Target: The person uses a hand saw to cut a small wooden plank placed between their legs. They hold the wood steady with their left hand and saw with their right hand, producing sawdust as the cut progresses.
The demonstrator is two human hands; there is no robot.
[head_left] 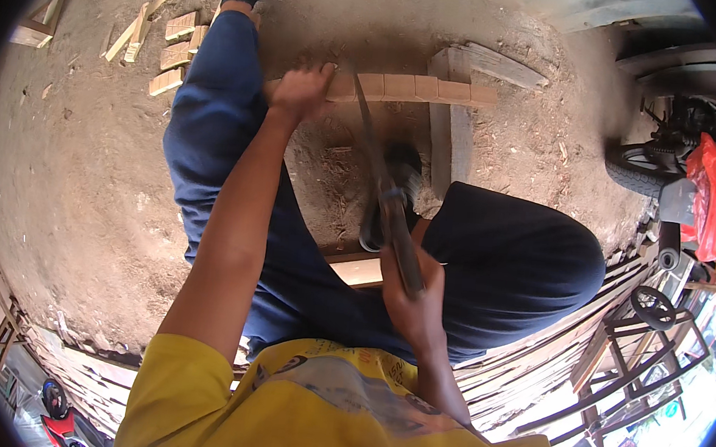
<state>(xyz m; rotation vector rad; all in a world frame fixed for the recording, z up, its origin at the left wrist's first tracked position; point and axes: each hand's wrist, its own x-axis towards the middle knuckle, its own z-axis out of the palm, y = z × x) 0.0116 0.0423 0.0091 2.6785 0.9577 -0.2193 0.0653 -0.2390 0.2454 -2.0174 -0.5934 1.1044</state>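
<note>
A narrow light-brown wooden strip [400, 87], crossed by several lines along its length, lies sideways in front of me. Its right part rests over a thick grey timber [442, 141]. My left hand [301, 92] is closed round the strip near its left end. In my right hand [413, 301] is the dark handle of a machete [373, 144], a long narrow blade pointing away from me. The blade's far end meets the strip just right of my left hand. Motion blurs the blade, so its edge cannot be made out.
Short cut wood blocks [177, 54] and thin sticks [141, 30] lie on the dirt floor at the far left. A loose grey board [508, 66] is beyond the timber. At right stand a motorbike wheel [635, 167], a red plastic bag [712, 199] and a metal frame [635, 367].
</note>
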